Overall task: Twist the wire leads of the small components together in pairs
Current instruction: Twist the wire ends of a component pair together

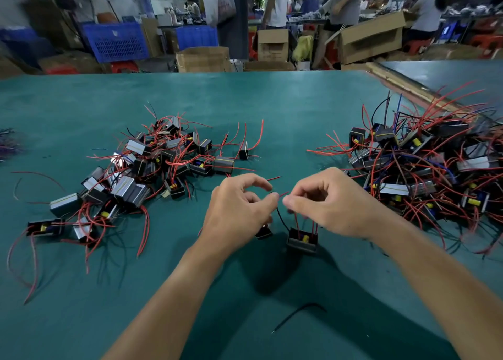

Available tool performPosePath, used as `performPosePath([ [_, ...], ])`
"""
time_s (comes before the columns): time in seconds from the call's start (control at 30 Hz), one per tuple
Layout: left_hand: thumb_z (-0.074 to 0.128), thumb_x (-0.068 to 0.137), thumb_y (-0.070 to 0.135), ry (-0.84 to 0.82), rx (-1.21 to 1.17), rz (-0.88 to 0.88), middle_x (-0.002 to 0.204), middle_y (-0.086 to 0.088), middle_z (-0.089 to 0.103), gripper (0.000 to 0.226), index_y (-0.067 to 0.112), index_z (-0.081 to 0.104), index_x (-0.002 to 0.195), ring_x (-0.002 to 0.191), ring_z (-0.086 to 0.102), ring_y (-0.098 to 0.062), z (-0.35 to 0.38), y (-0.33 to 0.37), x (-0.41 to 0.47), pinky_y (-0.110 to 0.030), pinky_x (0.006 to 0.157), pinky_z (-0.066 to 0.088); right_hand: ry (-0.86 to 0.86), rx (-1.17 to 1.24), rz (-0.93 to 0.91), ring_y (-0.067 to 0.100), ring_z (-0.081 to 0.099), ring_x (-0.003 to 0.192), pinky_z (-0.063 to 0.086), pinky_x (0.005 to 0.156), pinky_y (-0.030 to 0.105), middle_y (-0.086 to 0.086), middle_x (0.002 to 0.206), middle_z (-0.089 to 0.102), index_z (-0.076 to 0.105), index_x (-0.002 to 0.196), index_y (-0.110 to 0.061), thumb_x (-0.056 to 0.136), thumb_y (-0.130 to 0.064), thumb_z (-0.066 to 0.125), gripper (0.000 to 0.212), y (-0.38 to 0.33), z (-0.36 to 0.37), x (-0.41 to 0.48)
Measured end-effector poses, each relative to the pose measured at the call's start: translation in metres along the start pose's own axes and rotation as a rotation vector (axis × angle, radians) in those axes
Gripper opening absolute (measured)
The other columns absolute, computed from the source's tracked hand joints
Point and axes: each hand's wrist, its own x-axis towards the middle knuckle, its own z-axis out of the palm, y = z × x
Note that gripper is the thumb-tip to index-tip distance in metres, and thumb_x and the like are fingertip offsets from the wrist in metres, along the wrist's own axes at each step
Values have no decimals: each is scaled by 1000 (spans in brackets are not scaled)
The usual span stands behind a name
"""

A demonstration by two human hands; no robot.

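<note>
Two small black components hang just above the green table [272, 101] between my hands. The larger component [302, 240], with a yellow part and red and black leads, dangles below my right hand [326, 201]. A second component [263, 232] is partly hidden under my left hand [239, 212]. Both hands pinch thin wire leads [280, 195] between thumb and fingertips, where the red ends meet. A black lead curves down from the pinch to the larger component.
A pile of components with red wires [152, 169] lies to the left. A bigger, tangled pile [424, 163] sits on the right. A loose black wire [299, 314] lies near the front edge. Boxes, blue crates and people stand beyond the table.
</note>
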Motion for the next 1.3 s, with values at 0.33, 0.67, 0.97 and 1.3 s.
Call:
performPosePath([
  [0.33,56,96,14,-145,-232,-187,56,-10,68,12,10,67,96,28,44,-15,-4,12,0,-15,35,32,171,-68,64,9,50,51,45,56,31,-12,61,64,66,76,-23,84,-19,71,10,11,0,4],
  [0.67,78,81,17,-2,-142,6,53,5,59,13,18,76,69,43,40,-7,-1,6,1,-15,47,31,171,-29,-10,-3,48,47,36,52,9,-15,57,61,71,72,-18,87,-16,71,16,6,3,5],
  [0.97,76,82,10,-67,-157,63,64,-1,60,14,23,76,77,51,41,-18,-2,9,-1,-31,53,35,173,165,34,8,55,50,48,53,25,-2,63,67,69,85,-17,85,-4,72,13,2,4,4],
  [1.3,72,84,6,-74,-161,61,67,-1,59,19,23,75,92,42,39,-12,-2,10,-2,-19,46,34,176,128,5,13,58,45,52,52,31,3,65,70,69,89,-24,92,-11,65,14,3,3,4],
])
